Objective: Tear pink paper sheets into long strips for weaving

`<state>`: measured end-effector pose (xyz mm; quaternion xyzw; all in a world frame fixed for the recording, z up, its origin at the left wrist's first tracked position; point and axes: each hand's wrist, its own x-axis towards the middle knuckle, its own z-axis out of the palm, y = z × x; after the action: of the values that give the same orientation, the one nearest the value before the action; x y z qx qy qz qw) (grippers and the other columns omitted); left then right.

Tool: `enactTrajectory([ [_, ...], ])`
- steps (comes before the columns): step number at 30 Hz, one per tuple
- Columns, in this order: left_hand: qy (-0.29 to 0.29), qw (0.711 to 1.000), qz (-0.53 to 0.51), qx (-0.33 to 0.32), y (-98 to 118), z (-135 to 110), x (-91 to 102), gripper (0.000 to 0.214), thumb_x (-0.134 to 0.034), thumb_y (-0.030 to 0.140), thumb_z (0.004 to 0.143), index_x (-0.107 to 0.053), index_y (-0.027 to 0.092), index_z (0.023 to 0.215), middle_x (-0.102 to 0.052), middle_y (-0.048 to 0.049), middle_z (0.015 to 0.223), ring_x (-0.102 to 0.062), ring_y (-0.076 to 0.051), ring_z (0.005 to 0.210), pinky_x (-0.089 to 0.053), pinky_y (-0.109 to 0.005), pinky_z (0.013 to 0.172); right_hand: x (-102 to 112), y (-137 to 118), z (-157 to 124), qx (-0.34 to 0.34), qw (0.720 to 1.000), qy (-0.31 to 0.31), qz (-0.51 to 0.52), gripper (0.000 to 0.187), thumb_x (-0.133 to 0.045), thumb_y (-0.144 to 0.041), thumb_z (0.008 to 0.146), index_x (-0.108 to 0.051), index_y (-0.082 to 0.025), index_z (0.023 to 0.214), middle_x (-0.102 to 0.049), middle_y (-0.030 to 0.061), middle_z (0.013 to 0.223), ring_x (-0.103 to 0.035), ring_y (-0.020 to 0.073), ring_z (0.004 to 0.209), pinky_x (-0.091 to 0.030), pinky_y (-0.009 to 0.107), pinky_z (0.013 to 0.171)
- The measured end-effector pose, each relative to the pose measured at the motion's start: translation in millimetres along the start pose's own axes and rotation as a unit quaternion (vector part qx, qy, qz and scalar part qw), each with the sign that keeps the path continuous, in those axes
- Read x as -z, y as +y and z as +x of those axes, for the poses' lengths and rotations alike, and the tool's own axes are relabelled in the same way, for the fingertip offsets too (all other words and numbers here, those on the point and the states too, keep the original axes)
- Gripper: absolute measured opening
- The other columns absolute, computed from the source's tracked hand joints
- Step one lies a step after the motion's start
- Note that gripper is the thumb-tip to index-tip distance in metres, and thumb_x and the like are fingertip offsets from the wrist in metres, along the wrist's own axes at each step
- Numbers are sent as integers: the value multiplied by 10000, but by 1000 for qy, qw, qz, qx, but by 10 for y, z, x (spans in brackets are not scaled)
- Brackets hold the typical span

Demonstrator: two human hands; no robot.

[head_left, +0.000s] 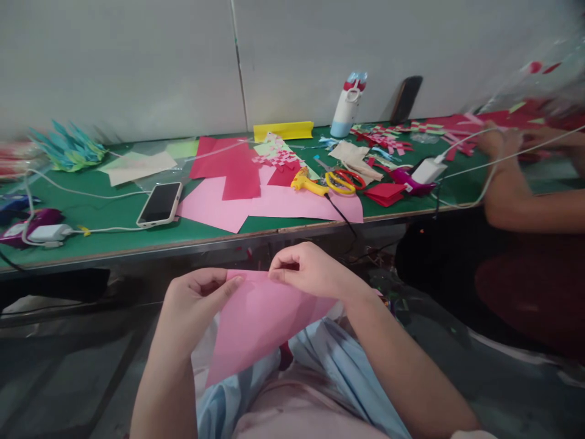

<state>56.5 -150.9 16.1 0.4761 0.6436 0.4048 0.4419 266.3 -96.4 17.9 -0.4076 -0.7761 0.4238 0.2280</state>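
Above my lap hangs a sheet of pink paper [265, 323], held along its top edge by both hands. My left hand [196, 305] pinches the upper left corner between thumb and fingers. Further right on the same edge, the thumb and forefinger of my right hand [311, 271] are closed on the paper. The sheet slants down to a point at the lower left, and its right part passes behind my right wrist. On the green table [109, 244] beyond lie more pink sheets [219, 204] and red sheets [240, 177].
A yellow glue gun [311, 183] and scissors [340, 183] lie near the table's front edge. A phone [159, 204] with a cable is at left. A bottle [348, 107] stands at the back. At right, a co-worker's arm [512, 183] reaches over red paper.
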Motion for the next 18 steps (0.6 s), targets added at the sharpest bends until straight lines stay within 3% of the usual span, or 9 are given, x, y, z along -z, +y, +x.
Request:
enactTrajectory([
  [8,42,999,12,-2,-35,17,-2,297,-766,427,638,-759,193,821,-745,-48,781,-592,-146,685,-427,-196,546,-18,-29,-11,0,1000,-9,8,162,-549,-228,792,-675,-150,728,-646,-6,677,-553,104,652,-357,198,566],
  [14,-23,1000,8,13,-58,50,5,267,-732,412,685,-724,176,811,-679,-6,628,-530,-101,559,-376,-178,488,-51,-25,-16,3,1000,-17,-10,165,-555,-240,782,-679,-153,717,-642,-3,668,-547,108,641,-340,204,548],
  [18,-71,997,29,27,-50,48,-35,253,-731,379,685,-731,167,822,-719,-42,717,-580,-130,628,-406,-194,531,-84,-14,-12,17,999,-30,-14,184,-554,-276,795,-677,-159,725,-636,-11,655,-542,103,627,-337,203,542],
])
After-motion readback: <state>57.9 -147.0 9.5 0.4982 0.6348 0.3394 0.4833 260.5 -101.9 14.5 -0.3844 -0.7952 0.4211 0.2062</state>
